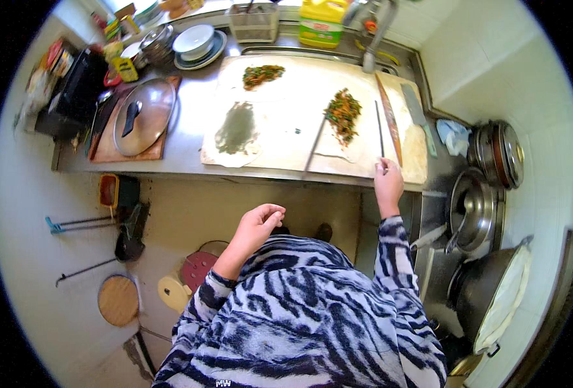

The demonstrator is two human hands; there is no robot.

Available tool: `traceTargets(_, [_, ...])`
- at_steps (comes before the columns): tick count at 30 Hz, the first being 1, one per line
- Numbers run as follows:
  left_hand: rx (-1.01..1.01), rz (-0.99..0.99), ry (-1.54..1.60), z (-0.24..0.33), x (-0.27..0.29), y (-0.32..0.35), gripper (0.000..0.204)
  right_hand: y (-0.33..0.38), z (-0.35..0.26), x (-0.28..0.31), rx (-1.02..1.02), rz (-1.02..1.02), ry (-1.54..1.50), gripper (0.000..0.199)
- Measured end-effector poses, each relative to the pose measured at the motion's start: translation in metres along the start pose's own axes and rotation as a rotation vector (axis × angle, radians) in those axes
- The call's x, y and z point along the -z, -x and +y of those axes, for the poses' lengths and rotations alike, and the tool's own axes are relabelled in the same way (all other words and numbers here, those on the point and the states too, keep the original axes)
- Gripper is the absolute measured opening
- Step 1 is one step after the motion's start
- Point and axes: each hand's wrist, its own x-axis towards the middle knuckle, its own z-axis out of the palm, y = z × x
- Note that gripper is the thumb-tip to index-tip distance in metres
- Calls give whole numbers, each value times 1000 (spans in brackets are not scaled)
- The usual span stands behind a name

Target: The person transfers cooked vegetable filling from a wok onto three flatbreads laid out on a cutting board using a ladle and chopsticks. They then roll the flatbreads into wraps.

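Right hand: the right hand (388, 184) sits right of centre in the frame, at the near edge of the white board (286, 139), fingers pinched on the near ends of a pair of dark chopsticks (379, 129) that run up the board away from the person.
Left hand: the left hand (259, 225) hangs in the middle of the frame, below the counter (189, 139) edge and off everything; its fingers are curled loosely inward and hold nothing.
Filling: a heap of chopped green and orange filling (343, 114) lies on a thin dough round just left of the chopsticks, upper centre-right; a smaller heap (262, 75) sits further up the board.
Other wrapper: a dough round spread with dark green paste (237, 131) lies at the left part of the board, partly over its near edge.
Beside the chopsticks: a long wooden rolling pin (390, 119) lies just right of them, and a cleaver (418, 116) further right.
Left of frame: a glass pot lid (145, 116) rests on a wooden board.
Right of frame: steel pots (473, 210) stand on the stove.
Risk: the grip is at the very tips of the chopsticks, so they may twist or slip and scatter filling over the board.
Risk: the green wrapper overhangs the edge; a brushing sleeve could drag it off the counter.
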Motion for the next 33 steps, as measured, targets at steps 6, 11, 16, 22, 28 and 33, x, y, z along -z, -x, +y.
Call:
traceTargets(6, [-24,74,-75,-3,86,15,25,-37,-18,-38,-179,-11,301,27])
traceTargets(11, [155,86,96,-36,126,16,26,-29,-22,-33,-158,111,407,34])
traceTargets(16, [189,17,82,-29,126,-3,26,-35,-15,-22,-245,84,522,24])
traceTargets(22, [104,-135,-60,4,95,-40,28,-41,-17,-10,-269,-15,503,25])
traceTargets(28, [96,-199,-107,32,67,-83,28,-7,9,-25,-182,45,62,23])
traceTargets(33, [70,-220,-205,35,29,-131,29,30,-34,-31,-30,-117,-182,21])
